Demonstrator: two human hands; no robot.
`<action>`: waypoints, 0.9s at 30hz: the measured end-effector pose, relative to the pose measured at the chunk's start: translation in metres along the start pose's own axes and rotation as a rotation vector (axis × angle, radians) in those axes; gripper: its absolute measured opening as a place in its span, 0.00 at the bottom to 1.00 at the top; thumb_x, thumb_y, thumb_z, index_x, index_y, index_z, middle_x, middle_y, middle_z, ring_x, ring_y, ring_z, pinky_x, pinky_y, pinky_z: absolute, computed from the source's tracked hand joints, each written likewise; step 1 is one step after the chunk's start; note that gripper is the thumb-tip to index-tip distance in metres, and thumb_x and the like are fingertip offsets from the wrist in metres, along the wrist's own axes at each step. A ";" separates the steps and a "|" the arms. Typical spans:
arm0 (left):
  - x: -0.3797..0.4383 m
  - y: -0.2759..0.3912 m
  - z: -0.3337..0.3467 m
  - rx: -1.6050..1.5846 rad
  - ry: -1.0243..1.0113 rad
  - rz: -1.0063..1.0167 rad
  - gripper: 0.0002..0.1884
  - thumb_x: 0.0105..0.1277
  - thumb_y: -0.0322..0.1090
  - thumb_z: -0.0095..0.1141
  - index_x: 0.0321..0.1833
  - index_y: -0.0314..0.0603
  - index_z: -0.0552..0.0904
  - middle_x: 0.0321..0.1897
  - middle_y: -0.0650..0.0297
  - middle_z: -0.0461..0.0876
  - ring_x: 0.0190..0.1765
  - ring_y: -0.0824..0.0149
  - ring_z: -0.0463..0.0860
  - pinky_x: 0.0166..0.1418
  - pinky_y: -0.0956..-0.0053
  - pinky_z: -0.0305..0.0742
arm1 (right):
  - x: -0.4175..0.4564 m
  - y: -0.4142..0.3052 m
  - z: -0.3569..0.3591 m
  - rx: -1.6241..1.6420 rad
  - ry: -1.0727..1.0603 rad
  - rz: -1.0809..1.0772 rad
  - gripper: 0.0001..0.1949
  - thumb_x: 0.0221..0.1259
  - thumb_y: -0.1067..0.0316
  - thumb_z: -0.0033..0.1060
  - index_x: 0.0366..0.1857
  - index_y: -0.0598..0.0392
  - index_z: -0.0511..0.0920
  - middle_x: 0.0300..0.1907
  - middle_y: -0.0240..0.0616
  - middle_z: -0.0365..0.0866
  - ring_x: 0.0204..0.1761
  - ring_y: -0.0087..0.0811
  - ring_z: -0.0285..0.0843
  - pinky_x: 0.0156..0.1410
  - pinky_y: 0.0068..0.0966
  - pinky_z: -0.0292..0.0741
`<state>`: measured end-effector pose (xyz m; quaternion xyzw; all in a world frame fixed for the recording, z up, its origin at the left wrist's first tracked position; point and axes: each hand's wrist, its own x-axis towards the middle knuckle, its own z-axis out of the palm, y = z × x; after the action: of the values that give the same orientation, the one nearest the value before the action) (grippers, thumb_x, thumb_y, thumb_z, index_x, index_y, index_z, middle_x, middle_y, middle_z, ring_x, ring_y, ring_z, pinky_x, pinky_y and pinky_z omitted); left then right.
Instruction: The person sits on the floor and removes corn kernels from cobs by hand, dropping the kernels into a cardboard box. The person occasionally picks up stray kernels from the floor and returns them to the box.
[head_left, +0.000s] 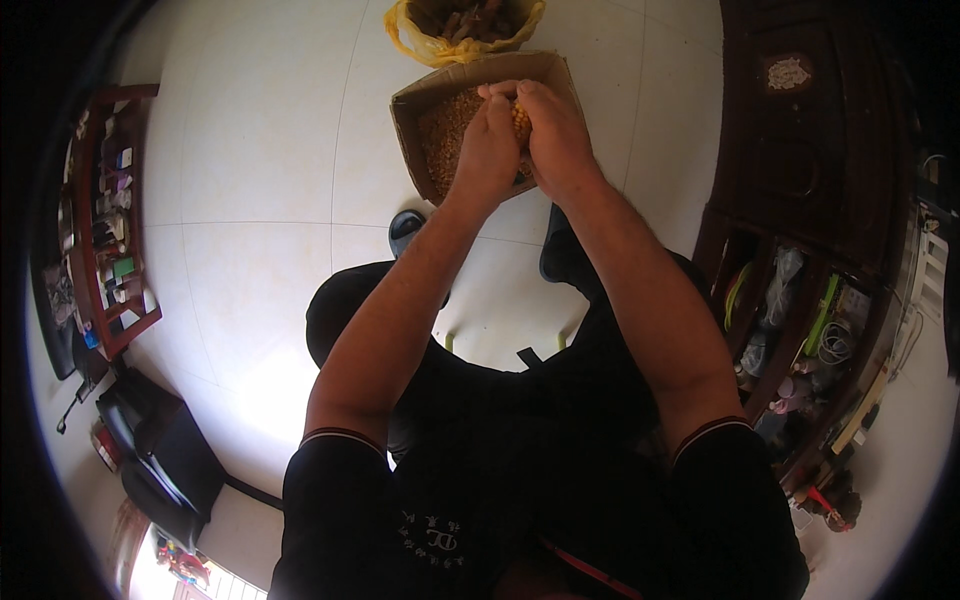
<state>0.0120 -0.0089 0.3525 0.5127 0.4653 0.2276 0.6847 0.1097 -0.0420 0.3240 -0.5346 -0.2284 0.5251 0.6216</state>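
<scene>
My left hand (489, 146) and my right hand (556, 135) come together over an open cardboard box (409, 142) on the floor. Between the palms is an ear of corn (520, 120), its yellow kernels showing in the gap; both hands grip it, and most of it is hidden by them. Loose corn kernels (444, 139) cover the bottom of the box. Just beyond the box stands a container lined with a yellow plastic bag (420, 45), holding reddish-brown pieces (476, 22) that look like bare corn cobs.
My slippers (406, 225) are on the tiled floor (255, 165) close behind the box. A dark wooden cabinet (787, 165) with filled shelves runs along the right. To the left stand a red-brown wooden rack (112, 225) of small items and a black leather seat (161, 450).
</scene>
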 end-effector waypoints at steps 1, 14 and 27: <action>0.001 -0.003 0.000 0.042 0.016 0.016 0.31 0.81 0.54 0.36 0.69 0.31 0.73 0.66 0.43 0.76 0.66 0.50 0.77 0.68 0.63 0.71 | 0.000 0.000 0.001 -0.004 0.006 0.002 0.22 0.78 0.58 0.35 0.49 0.60 0.83 0.54 0.41 0.85 0.58 0.34 0.79 0.68 0.29 0.71; -0.002 0.000 0.002 -0.022 -0.009 0.000 0.31 0.82 0.54 0.36 0.71 0.33 0.73 0.66 0.51 0.77 0.66 0.61 0.76 0.69 0.68 0.69 | 0.001 0.005 -0.009 -0.129 -0.053 -0.053 0.20 0.81 0.56 0.36 0.54 0.56 0.80 0.59 0.40 0.83 0.57 0.30 0.79 0.60 0.30 0.78; 0.006 -0.004 -0.011 0.326 0.107 0.242 0.23 0.71 0.39 0.59 0.64 0.34 0.75 0.53 0.48 0.84 0.55 0.55 0.86 0.58 0.64 0.79 | 0.011 -0.016 -0.021 -0.188 0.111 0.075 0.22 0.79 0.50 0.45 0.59 0.59 0.77 0.53 0.41 0.82 0.56 0.31 0.78 0.60 0.31 0.78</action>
<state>0.0048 -0.0005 0.3458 0.6560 0.4667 0.2568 0.5347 0.1380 -0.0390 0.3282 -0.6271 -0.2218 0.4937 0.5602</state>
